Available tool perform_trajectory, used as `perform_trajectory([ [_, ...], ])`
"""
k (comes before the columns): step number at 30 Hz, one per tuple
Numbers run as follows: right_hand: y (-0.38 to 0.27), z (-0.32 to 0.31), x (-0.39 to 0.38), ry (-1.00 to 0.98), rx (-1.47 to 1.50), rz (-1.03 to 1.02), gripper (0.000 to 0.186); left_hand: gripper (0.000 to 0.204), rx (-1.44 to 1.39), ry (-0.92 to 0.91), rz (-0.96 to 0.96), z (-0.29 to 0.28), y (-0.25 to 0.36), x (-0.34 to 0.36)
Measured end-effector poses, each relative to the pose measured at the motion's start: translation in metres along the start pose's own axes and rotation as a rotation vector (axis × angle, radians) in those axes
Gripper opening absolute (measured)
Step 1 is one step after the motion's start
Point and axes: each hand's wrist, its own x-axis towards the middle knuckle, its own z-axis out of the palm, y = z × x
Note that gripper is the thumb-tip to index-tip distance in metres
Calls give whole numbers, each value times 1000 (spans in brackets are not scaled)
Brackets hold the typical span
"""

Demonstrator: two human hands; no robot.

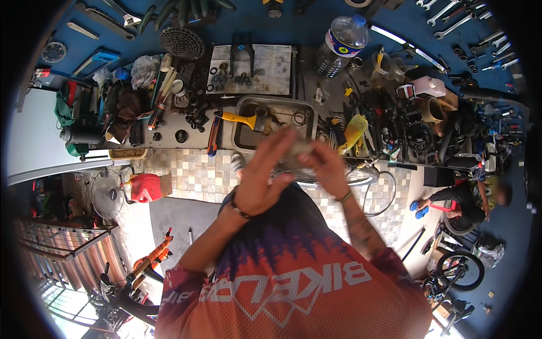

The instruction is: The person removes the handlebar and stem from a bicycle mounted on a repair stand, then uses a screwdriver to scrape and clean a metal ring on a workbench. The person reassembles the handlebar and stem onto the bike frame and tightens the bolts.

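Observation:
My left hand [264,174] is raised at the front of the bench, its fingers stretched out and its thumb apart. Across from it, my right hand [326,165] has bent fingers around a small greyish thing [294,153], too blurred to name, between the hands. Just beyond them sits a metal tray [239,138] on the bench. In it lie a brush [240,119] with a yellow handle, its head in the tray and its grip over the left rim, a black ring [300,117] and other small parts. Left of the tray lies an orange and blue utility knife [213,135].
Behind the tray, a stained white sheet [265,73] carries a black fork-shaped part [242,56] and several rings. A large plastic bottle [342,45] and yellow squeeze bottle [355,130] stand rightward. Tools crowd both bench ends. Another person [471,200] sits far right; an orange bicycle [151,257] stands lower left.

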Motion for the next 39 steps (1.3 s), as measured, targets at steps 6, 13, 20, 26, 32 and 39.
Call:
perform_trajectory([
  [6, -9, 70, -41, 24, 833, 329, 61, 8, 174, -17, 127, 6, -50, -18],
  [13, -5, 29, -45, -298, -370, -212, 31, 6, 679, -698, 67, -46, -68, -46],
  [20, 59, -91, 8, 440, -1231, -28, 68, 45, 1202, 2, -92, -158, -181, -20],
  [26, 112, -108, 53, 291, -1217, 364, 79, 59, 604, -6, -546, -98, -219, 8],
  [32, 94, -126, 41, 246, -1136, 387, 53, 62, 523, -188, -710, -78, -230, 37],
  [39, 70, -111, 2, 514, -1018, 243, 44, 32, 19, -17, -563, -61, -229, 38],
])
